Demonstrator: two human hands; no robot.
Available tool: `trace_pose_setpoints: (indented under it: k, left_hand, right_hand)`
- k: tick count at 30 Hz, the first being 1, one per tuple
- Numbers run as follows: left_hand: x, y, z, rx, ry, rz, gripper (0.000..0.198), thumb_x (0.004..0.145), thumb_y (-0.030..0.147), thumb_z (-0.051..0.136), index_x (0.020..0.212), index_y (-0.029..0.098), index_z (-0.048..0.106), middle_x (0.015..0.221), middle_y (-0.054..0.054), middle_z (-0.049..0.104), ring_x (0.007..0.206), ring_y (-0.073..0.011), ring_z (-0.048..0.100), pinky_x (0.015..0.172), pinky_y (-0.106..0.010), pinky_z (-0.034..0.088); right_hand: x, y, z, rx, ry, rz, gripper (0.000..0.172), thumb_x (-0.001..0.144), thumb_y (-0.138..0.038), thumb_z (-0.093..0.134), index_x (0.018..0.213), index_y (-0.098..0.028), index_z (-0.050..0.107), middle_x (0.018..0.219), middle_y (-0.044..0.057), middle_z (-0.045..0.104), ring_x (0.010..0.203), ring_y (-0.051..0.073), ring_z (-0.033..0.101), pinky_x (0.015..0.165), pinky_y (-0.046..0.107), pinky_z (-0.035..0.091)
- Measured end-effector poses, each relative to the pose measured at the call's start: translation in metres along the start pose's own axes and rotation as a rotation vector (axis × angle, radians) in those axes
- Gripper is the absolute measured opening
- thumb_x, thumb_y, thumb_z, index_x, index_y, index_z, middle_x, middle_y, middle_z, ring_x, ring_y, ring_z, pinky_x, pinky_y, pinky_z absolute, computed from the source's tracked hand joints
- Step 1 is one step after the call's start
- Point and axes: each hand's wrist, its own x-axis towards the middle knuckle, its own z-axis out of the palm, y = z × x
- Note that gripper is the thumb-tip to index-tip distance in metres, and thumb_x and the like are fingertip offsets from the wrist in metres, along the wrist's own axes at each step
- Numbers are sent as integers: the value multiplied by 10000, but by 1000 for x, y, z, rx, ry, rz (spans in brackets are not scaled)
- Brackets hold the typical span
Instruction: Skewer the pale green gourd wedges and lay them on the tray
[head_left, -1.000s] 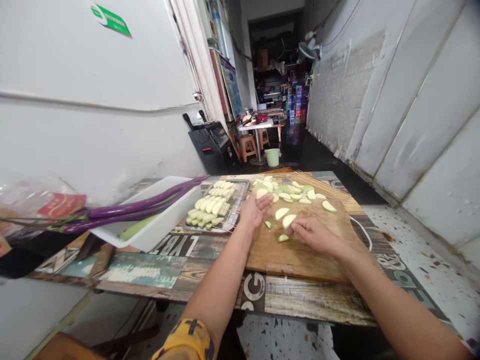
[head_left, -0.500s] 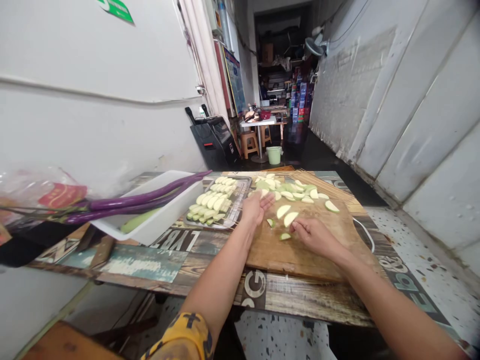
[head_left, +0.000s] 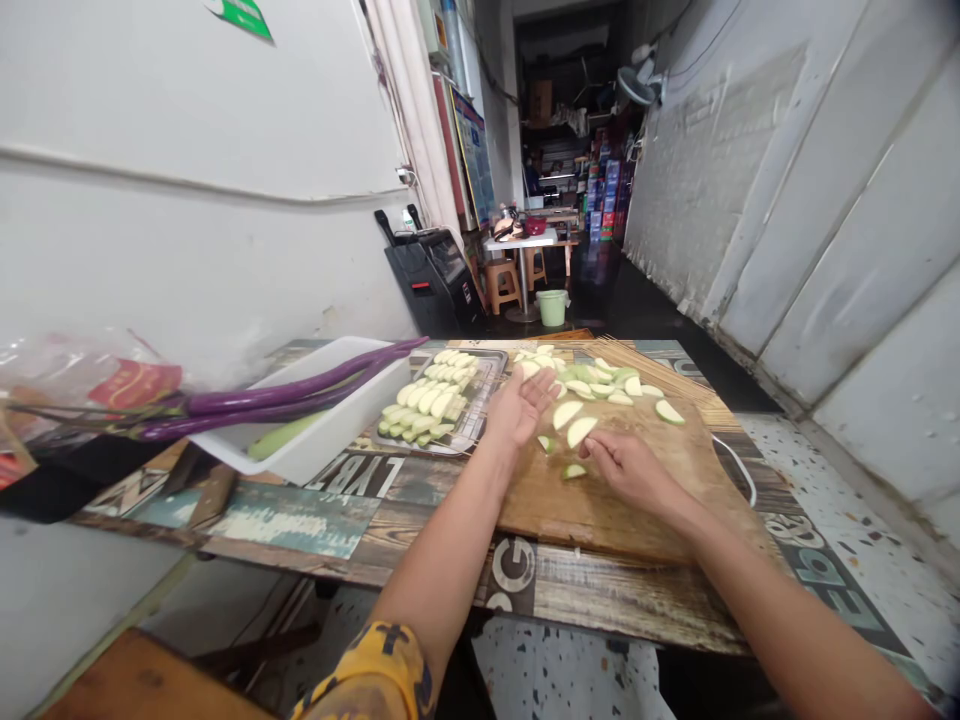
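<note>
My left hand (head_left: 519, 408) is open, palm turned up and fingers spread, over the left part of the wooden cutting board (head_left: 637, 510). My right hand (head_left: 622, 462) is closed in a pinch at the lower edge of a pale, green-skinned vegetable slice (head_left: 581, 431). A similar slice (head_left: 567, 413) is just beyond it; whether a stick joins them, I cannot tell. Two small end pieces, one of them a green-edged wedge (head_left: 574, 471), lie near my right fingertips. Many more slices (head_left: 600, 378) are heaped at the board's far side.
Left of the board, a metal tray (head_left: 487, 385) holds rows of slices. Beside it, a white bin (head_left: 319, 455) carries long purple eggplants (head_left: 262, 397) and a long green vegetable (head_left: 289, 437). Thin wooden sticks (head_left: 660, 368) lie at the back right. A white cord (head_left: 739, 465) loops past the board.
My left palm has turned further upward, with its fingers more spread. My right hand keeps its pinch at the slice. The whole view has shifted slightly.
</note>
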Motion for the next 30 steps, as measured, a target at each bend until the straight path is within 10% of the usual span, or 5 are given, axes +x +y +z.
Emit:
trace_pose_setpoints:
  k: [20,30]
  left_hand:
    - [-20,-7,14,258,100,4,359,765,406,524,874,72,594,828,-144,665,750,-202,656,731,-323,500]
    - [-18,3,13,21,-74,211,317,843,389,445,917,106,569,901,-130,666,893,-210,633,863,-372,459]
  right_hand:
    - [0,4,1,-59,193,-71,266,860,-229,352,723,-173,574,623,8,599,535,119,509,533,221,333]
    - [-4,23,15,-695,407,-228,275,874,-247,393,710,-168,600,557,20,569,495,104,462,504,247,219]
